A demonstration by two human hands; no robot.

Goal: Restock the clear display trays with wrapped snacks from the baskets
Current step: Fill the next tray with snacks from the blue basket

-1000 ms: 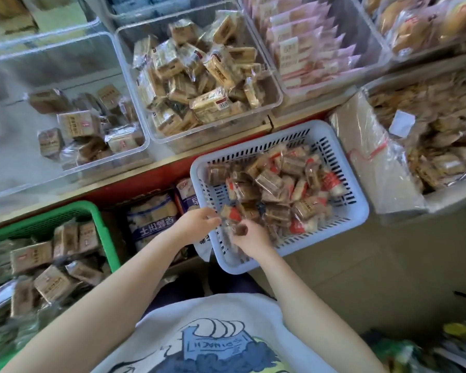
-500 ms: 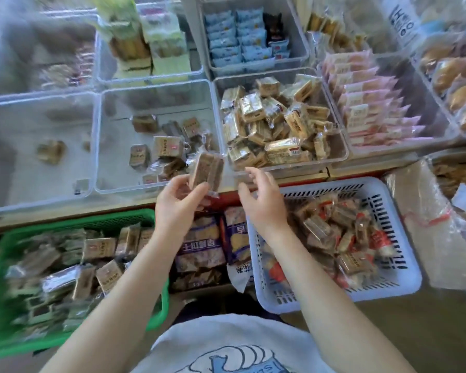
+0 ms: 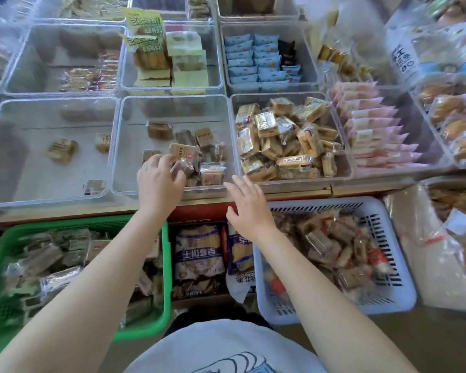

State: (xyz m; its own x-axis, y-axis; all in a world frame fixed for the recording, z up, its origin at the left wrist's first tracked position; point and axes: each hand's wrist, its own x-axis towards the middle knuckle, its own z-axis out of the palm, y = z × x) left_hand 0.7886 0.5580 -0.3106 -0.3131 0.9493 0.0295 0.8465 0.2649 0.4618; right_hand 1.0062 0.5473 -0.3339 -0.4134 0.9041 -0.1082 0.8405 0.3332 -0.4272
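— Where's the snack point(image 3: 178, 168)?
— Under my left hand point(image 3: 159, 179), fingers curled on it, over the middle tray point(image 3: 170, 191).
— And the right hand point(image 3: 249, 208)?
— Spread, holding nothing, nearer the white basket point(image 3: 396, 289).

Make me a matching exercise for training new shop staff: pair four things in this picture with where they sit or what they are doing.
Things
1. green plastic basket
2. pale blue plastic basket
3. left hand
4. right hand

Places or states
A. reaching into the clear plastic tray of brown wrapped snacks
B. on the right, below the shelf
C. open, holding nothing, just before the tray's front rim
D. on the left, below the shelf

Pairs: 1-D, 2-B, 3-A, 4-C
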